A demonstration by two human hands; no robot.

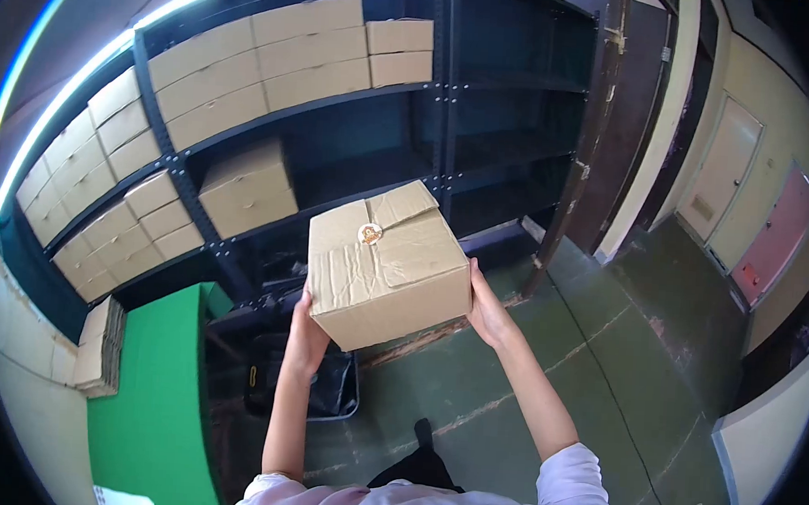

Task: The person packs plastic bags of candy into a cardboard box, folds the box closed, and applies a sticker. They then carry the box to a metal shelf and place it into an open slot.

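Observation:
A closed brown cardboard box (392, 311) is held up in front of me, between both hands. Its top is creased, and a round sticker (370, 233) sits at the flap seam. My left hand (306, 339) grips the lower left corner, and its fingertips are hidden behind the box. On the opposite side, my right hand (490, 310) presses the right edge with its fingers partly out of sight underneath. Behind the box stands a dark metal shelf rack (439, 117).
Stacked cardboard boxes (259, 53) fill upper shelves at the left, and two stacked boxes (248, 189) stand on a middle shelf. A green-covered table (150, 385) and flattened cartons (99, 346) are at left. A black bin (333, 390) stands on the floor below the box.

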